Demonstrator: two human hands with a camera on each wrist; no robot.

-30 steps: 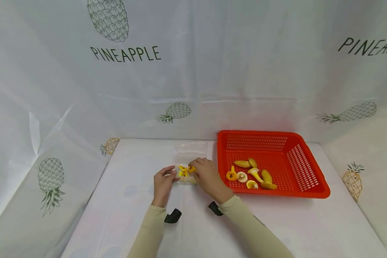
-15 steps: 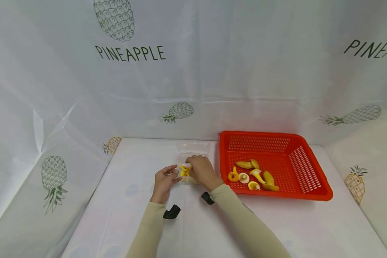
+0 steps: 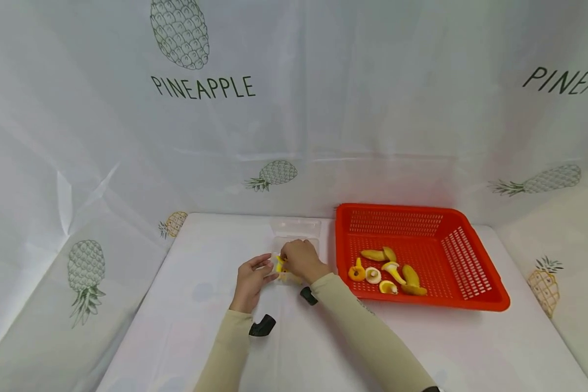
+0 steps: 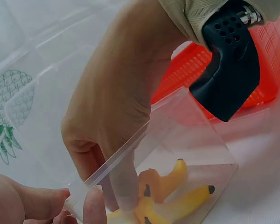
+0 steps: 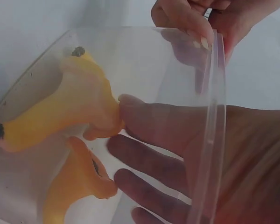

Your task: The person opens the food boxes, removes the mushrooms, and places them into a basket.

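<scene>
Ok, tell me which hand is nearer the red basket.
Right. The right hand reaches into the clear container, left of the red basket; the left hand, farther left, pinches the container's rim.

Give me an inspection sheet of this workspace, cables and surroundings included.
Surface: white table with faint spots.
Job's things: clear container holding at least two yellow mushrooms; clear piece behind it, possibly its lid; red basket with six more mushrooms.
Clutter: nothing seen.
Hands: left hand pinches the container's edge; right hand reaches inside to the mushrooms.
Cables: nothing seen.
Surroundings: white sheeting printed with pineapples and the word PINEAPPLE.
</scene>
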